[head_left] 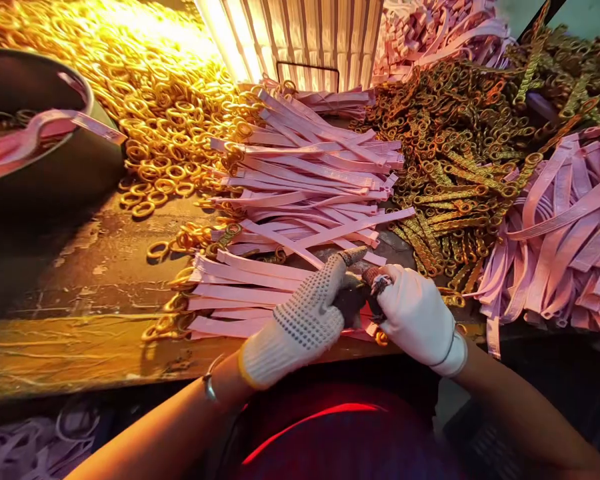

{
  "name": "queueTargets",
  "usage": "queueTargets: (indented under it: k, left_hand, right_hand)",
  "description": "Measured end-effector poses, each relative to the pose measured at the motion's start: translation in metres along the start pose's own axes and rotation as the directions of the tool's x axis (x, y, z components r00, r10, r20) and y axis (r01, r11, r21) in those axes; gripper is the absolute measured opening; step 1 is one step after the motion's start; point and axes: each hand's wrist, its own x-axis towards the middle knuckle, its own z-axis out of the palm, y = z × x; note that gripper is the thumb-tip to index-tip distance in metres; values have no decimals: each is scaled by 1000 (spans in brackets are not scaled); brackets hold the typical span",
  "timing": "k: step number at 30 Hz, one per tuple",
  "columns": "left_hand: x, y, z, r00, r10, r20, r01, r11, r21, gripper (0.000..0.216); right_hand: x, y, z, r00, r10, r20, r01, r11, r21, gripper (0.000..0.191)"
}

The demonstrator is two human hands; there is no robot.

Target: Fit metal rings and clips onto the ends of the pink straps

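Your left hand [304, 312] and right hand [417, 313] sit close together, fingers [354, 255] narrow (what they pinch, I can't tell). Beside them, pink strips [240, 295] lie with rings [184, 307] at one end, seemingly done; loose rings [180, 107] and bundled strips [565, 233] remain.

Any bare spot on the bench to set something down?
Front left of the worn wooden bench, between the dark round bin, gold metal rings and its front edge. Crowded: centre, under flat pink fabric straps; right, under gold textured metal links and more straps; back left, under rings.
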Motion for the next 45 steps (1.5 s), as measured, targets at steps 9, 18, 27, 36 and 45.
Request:
queueTargets:
  k: [9, 18, 27, 36, 45]
  left_hand:
    - [10, 25, 7, 914, -341, 219, 402, 696, -595, 34]
    - [48, 37, 43, 919, -356, 168, 366, 614, -700, 36]
    - [173, 20, 47, 995, 97, 0, -72, 735, 675, 43]
    - [104, 47, 32, 978, -46, 202, -8, 966, 259, 22]
    - [23, 27, -7, 972, -201, 122, 204, 979, -10, 36]
  right_hand:
    - [-11, 11, -4, 996, -61, -64, 73, 974, 217, 15]
    - [-34, 8, 5, 909, 404, 100, -390, 744, 542, 14]
    - [-49, 52, 10, 843, 532, -81, -353, 660, 663, 31]
    - [-47, 43, 5, 920, 379, -97, -260, 779, 571, 43]
    - [-16, 6, -6, 980, 192, -61, -150, 897, 415, 36]
